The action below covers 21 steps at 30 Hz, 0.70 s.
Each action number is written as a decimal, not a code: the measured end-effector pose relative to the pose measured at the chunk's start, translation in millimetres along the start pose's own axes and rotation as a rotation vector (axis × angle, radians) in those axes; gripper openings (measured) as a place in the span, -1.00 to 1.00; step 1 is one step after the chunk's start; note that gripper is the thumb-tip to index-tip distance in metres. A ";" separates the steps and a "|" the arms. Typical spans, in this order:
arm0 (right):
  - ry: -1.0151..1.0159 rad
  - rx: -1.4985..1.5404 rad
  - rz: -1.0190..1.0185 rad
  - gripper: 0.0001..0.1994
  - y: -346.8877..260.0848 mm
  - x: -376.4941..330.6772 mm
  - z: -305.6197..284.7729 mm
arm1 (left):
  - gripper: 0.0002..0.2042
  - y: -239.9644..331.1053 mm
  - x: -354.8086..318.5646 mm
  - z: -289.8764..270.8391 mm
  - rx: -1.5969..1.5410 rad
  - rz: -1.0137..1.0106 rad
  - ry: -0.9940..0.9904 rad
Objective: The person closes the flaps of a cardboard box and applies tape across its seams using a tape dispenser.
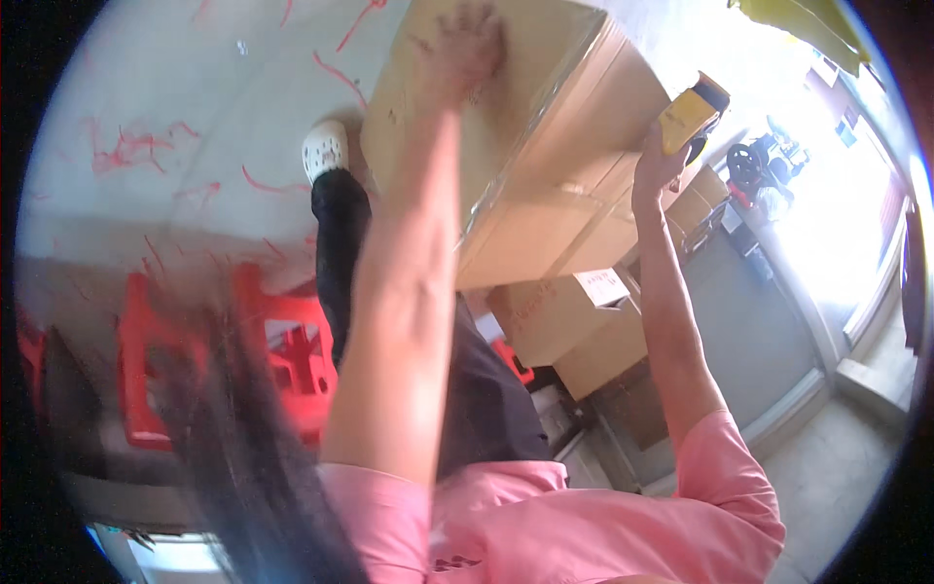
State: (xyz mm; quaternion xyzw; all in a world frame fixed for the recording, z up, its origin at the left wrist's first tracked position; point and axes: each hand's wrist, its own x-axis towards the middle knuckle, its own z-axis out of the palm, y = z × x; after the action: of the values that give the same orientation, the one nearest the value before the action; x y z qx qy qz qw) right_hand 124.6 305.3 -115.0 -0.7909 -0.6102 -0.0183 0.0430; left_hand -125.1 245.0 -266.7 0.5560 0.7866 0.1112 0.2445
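A large brown cardboard box (545, 127) fills the upper middle of the head view, with clear tape along its seam. My left hand (467, 44) lies flat on the box's top face, fingers spread. My right hand (662, 161) is at the box's right edge, closed around a yellow and black tape dispenser (693, 115). Both my forearms reach up from pink sleeves at the bottom.
More cardboard boxes (574, 321) are stacked below the big one. Red plastic stools (292, 350) stand at the left on a grey floor with red marks. My black trouser leg and white shoe (324, 148) show left of the box. A bright doorway lies at the right.
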 end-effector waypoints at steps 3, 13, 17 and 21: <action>0.042 0.072 -0.022 -0.48 43.6 32.1 -21.9 | -0.60 -52.6 -69.4 -11.4 -0.489 -0.099 -0.231; 0.042 0.313 -0.109 -0.46 32.6 19.4 -11.4 | -0.50 53.3 -268.3 -85.9 -0.820 -0.755 -0.248; 0.043 0.150 -0.107 -0.47 27.2 18.4 -12.5 | -0.51 23.0 -272.2 -34.9 -0.430 -0.363 -0.441; 0.026 0.085 -0.133 -0.47 42.3 27.1 -15.3 | -0.48 25.4 -170.5 -61.2 -1.050 -0.923 -0.107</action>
State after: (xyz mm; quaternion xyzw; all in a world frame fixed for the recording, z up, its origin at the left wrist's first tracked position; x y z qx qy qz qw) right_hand 172.7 319.4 -99.5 -0.7457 -0.6611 -0.0054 0.0831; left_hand -90.7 101.6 -158.5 -0.0217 0.7713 0.3338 0.5416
